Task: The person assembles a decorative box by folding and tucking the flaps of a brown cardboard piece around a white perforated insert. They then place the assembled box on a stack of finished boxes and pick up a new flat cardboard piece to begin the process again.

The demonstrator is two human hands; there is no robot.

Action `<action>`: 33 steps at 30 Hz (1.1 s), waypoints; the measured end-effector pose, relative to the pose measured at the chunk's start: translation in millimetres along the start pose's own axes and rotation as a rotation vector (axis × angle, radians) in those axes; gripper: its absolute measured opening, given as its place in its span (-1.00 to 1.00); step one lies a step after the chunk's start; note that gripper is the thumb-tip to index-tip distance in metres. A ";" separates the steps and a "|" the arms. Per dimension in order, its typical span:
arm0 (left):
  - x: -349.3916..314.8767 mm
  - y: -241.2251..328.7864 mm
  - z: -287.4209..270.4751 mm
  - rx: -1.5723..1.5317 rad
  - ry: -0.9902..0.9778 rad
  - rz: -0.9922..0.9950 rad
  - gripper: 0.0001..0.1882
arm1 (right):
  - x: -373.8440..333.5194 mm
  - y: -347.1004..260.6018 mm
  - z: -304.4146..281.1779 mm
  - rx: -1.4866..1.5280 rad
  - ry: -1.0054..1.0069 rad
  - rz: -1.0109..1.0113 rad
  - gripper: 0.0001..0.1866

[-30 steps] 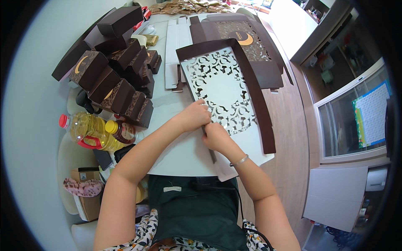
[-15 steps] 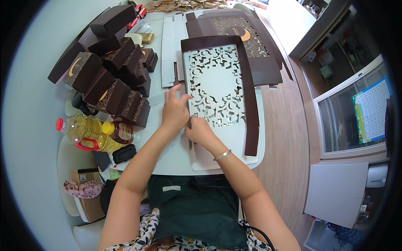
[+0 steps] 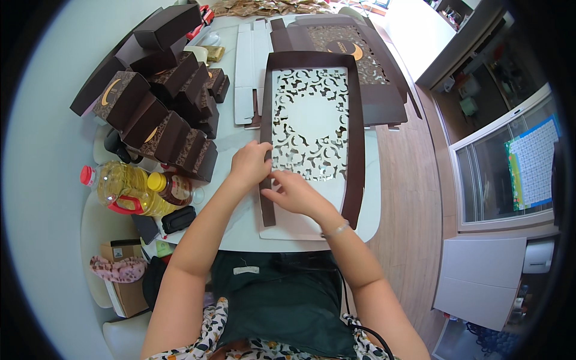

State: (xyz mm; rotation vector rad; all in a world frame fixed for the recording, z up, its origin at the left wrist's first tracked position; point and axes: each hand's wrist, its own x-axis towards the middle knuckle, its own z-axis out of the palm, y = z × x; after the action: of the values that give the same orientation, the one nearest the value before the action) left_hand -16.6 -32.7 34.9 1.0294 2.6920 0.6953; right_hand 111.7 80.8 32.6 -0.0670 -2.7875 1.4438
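Lying on the white surface (image 3: 240, 235), the open brown box (image 3: 356, 132) has its left wall (image 3: 269, 210) clamped in the grip of the left hand (image 3: 251, 164); the right hand (image 3: 295, 192), thumb and fingers apart, meets that wall.

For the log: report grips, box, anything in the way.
Left grip, right grip: both on left wall of dark brown cut-out box. Near flap lying flat. Flattened brown carton beyond, apparently blocking neither.

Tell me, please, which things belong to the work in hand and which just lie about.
Likely in use: open brown box, touched by left hand and right hand; probably the flattened brown box and stacked brown boxes.
Apparently just lying about: oil bottle, yellow-capped jar, black case, pink spotted cloth.
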 end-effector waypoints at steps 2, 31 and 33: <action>-11.9 0.1 -5.3 -0.026 0.019 0.005 -0.58 | -20.7 -6.8 -25.0 -0.149 0.072 -0.100 -0.73; -24.3 57.7 19.0 0.379 0.556 0.314 -0.60 | -49.0 66.8 -92.0 -0.517 0.518 0.591 -0.40; -27.6 82.3 41.3 -0.089 0.269 0.327 -0.70 | -49.1 64.1 -90.4 -0.475 0.509 0.568 -0.44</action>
State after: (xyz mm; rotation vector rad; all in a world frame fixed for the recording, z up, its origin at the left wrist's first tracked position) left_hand 65.4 17.4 38.6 1.4664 2.7021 1.0712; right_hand 165.1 189.7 33.3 -1.1193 -2.6771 0.6117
